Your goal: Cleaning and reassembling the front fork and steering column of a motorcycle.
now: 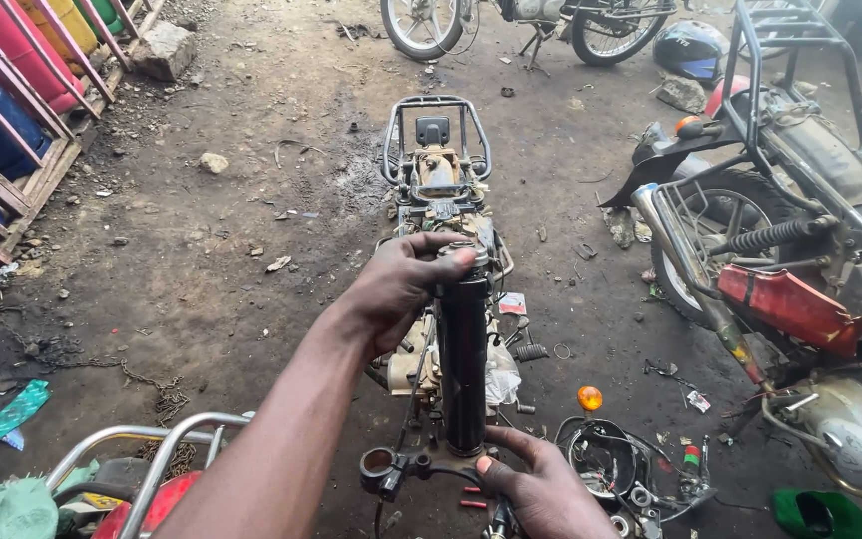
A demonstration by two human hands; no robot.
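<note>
Fork tube (464, 364), black and upright, stands between my two hands over the stripped motorcycle frame (438, 170) that stretches away beyond them. I have my left hand (403, 279) wrapped shut around the tube's capped top end, fingers curled over the cap. My right hand (541, 486) grips the lower clamp bracket (401, 467) at the tube's foot, thumb pressed near the tube. Just right of that hand lie an orange indicator lamp (590, 397) and a headlight shell (603, 459) on the dirt floor (202, 260)
</note>
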